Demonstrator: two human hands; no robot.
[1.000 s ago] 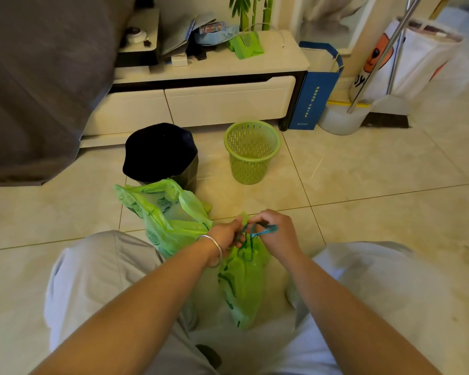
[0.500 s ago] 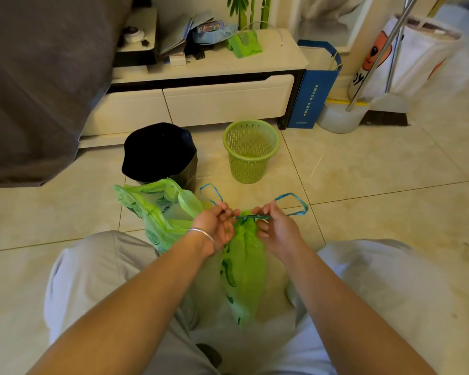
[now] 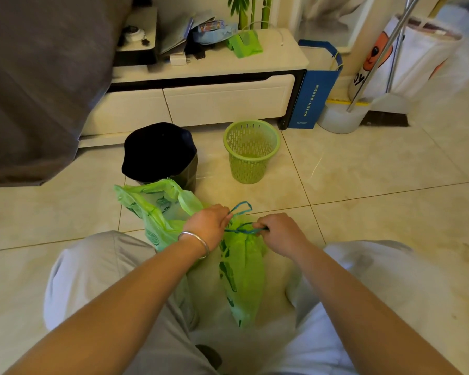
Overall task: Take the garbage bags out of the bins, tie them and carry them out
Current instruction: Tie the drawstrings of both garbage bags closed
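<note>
A green garbage bag (image 3: 243, 272) hangs between my knees, its mouth gathered by a blue drawstring (image 3: 240, 229). My left hand (image 3: 210, 226) pinches one drawstring loop, which sticks up to the right. My right hand (image 3: 278, 232) grips the other end of the string. A second green bag (image 3: 157, 209) stands open on the floor to the left, partly behind my left wrist. Behind it stand a black bin (image 3: 157, 154) and a green perforated basket (image 3: 251, 150), which holds no bag.
A grey sofa (image 3: 38, 77) fills the left. A white low cabinet (image 3: 201, 96) runs behind the bins. To the right stand a blue paper bag (image 3: 313, 87), a white bucket (image 3: 339, 119) with a metal pole and a white printed bag (image 3: 417, 58).
My hands have pulled the drawstring ends apart and then drawn them tight at the bag's mouth. The two wide blue loops of half a second ago have shrunk to one small loop.
</note>
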